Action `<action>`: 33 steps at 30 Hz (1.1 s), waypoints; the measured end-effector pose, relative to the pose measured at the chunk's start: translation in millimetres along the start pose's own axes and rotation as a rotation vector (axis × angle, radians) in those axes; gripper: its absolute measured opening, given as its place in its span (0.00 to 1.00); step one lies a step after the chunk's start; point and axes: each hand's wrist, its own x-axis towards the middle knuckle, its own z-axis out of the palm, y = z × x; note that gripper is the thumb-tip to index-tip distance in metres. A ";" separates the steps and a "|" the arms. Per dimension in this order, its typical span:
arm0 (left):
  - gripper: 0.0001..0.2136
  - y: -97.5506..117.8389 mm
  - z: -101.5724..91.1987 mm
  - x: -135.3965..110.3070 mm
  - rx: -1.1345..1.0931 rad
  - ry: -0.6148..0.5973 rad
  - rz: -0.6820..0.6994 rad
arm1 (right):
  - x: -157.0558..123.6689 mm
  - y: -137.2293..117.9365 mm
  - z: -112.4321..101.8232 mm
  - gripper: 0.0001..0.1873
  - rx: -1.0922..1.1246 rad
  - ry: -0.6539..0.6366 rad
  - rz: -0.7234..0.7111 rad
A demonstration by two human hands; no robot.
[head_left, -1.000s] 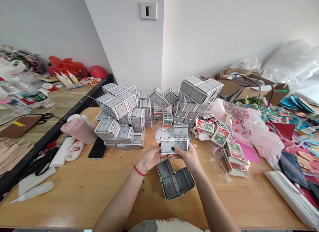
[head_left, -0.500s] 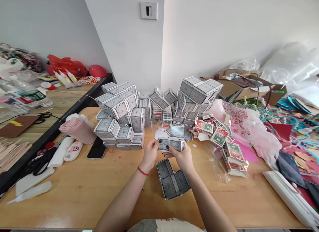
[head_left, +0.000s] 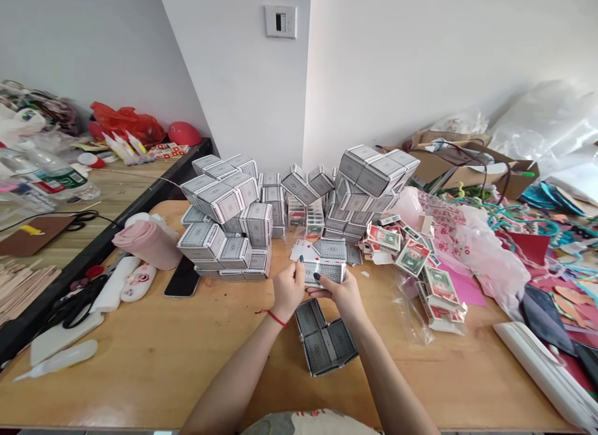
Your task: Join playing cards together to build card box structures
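Observation:
My left hand (head_left: pixel 288 288) and my right hand (head_left: pixel 343 290) meet above the wooden table (head_left: pixel 154 354) and both grip one small folded block of grey-backed playing cards (head_left: pixel 327 270), with the fingers curled over its top and sides. Directly below the hands a flat folded piece of the same cards (head_left: pixel 327 341) lies on the table. A few loose face-up cards (head_left: pixel 301 249) lie just beyond the held block. Behind them stands a large pile of similar card blocks (head_left: pixel 233 217).
Red and green card boxes (head_left: pixel 420 260) and a pink plastic bag (head_left: pixel 476 248) lie to the right, with coloured paper scraps beyond. To the left are a black phone (head_left: pixel 182 279), a pink roll (head_left: pixel 147 242), scissors (head_left: pixel 77 307) and a glue bottle (head_left: pixel 58 360).
Both hands drew closer together on the card block and turned it slightly; the left hand slid right over its end. The rest of the table is unchanged.

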 end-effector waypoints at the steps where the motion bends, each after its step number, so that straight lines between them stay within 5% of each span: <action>1: 0.19 0.0 0.8 0.6 0.026 -0.004 0.054 | 0.2 1.1 -2.5 0.21 0.004 0.001 0.001; 6: 0.18 2.6 4.3 1.2 0.059 -0.020 0.222 | -0.1 -1.2 -13.5 0.21 0.025 -0.037 -0.011; 10: 0.15 4.0 2.7 4.3 -0.024 -0.072 0.138 | 1.0 -14.3 -23.4 0.22 -0.025 -0.156 -0.009; 13: 0.15 1.7 -5.9 13.4 -0.011 0.037 0.094 | 8.6 -23.4 -40.7 0.23 -0.145 -0.310 -0.018; 18: 0.15 -10.0 -22.6 25.8 0.069 0.203 0.017 | 32.3 -9.0 -73.3 0.16 -0.775 -0.077 -0.180; 22: 0.20 -15.2 -24.7 22.2 0.049 0.229 -0.062 | 43.2 18.3 -79.9 0.21 -1.195 -0.061 -0.260; 28: 0.21 -19.5 -20.3 19.5 -0.020 0.275 -0.118 | 46.4 31.3 -77.5 0.27 -1.292 0.004 -0.167; 33: 0.19 -23.3 -16.9 20.7 -0.210 0.154 -0.212 | 40.5 20.3 -71.5 0.05 -1.147 -0.003 -0.187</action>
